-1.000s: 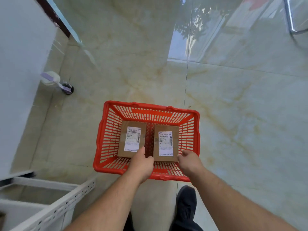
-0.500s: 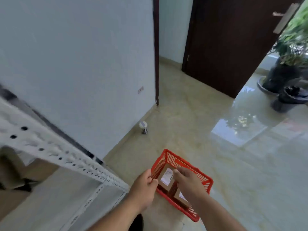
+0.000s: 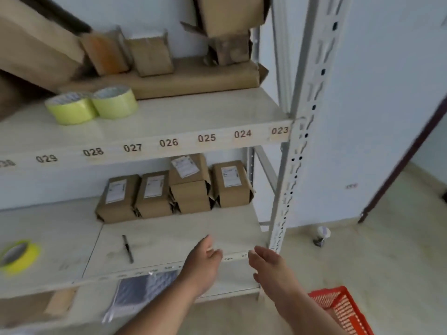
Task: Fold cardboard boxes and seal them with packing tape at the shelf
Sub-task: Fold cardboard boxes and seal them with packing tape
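- Left hand (image 3: 203,264) and right hand (image 3: 268,262) now off red plastic basket (image 3: 338,308), both empty, fingers relaxed.
- View now on white metal shelf (image 3: 169,131), labelled brown cardboard boxes (image 3: 174,189) and yellow tape rolls (image 3: 92,106).

Five labelled boxes (image 3: 154,194), three tape rolls (image 3: 113,102), one red basket (image 3: 343,308)

Bare shelf board (image 3: 183,234) before boxes (image 3: 174,194), pen (image 3: 127,248) leftward

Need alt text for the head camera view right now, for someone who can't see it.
Both hands, left hand and right hand, reach open and empty toward a white shelf holding five labelled cardboard boxes, one stacked on another. Two yellow tape rolls sit on the shelf above; a red basket stands on the floor at right.
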A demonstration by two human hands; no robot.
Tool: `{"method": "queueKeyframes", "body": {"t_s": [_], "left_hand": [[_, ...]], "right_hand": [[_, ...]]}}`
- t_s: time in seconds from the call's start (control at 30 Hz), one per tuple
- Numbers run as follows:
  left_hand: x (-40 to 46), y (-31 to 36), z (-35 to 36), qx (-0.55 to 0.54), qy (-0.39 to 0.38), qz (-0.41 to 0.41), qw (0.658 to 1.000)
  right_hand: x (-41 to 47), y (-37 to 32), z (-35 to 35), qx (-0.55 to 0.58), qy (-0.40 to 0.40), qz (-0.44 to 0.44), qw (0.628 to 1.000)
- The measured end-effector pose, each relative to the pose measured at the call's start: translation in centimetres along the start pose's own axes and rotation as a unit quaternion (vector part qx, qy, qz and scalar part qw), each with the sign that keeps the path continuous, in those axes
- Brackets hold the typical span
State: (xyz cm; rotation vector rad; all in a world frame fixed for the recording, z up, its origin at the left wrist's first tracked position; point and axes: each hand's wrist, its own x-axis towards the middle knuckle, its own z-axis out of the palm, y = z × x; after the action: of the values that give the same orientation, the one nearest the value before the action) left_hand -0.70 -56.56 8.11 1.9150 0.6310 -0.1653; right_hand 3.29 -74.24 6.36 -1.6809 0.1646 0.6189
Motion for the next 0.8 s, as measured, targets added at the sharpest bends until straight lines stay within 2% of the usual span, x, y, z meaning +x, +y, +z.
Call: {"method": "queueKeyframes", "body": {"t_s": [0.13, 0.33, 0.6, 0.8], "left_hand": [[-0.5, -2.8, -5.5, -0.041, 0.066, -0.025, 0.997], [0.6, -7.1, -15.1, -0.065, 0.095, -0.042, 0.992], [3.9, -14.4, -29.3, -0.063, 0.126, -0.056, 0.988], [6.3, -17.7, -34.8, -0.088, 0.150, -0.074, 0.982]], "right_hand": [[0.9, -1.2, 4.6, -0.041, -0.010, -0.031, 0.999], [2.8, -3.7, 12.9, -0.044, -0.021, -0.044, 0.998], [5.2, -5.4, 28.0, 0.020, -0.034, 0.006, 0.999], [7.5, -6.9, 33.7, 0.024, -0.049, 0.036, 0.998]]}}
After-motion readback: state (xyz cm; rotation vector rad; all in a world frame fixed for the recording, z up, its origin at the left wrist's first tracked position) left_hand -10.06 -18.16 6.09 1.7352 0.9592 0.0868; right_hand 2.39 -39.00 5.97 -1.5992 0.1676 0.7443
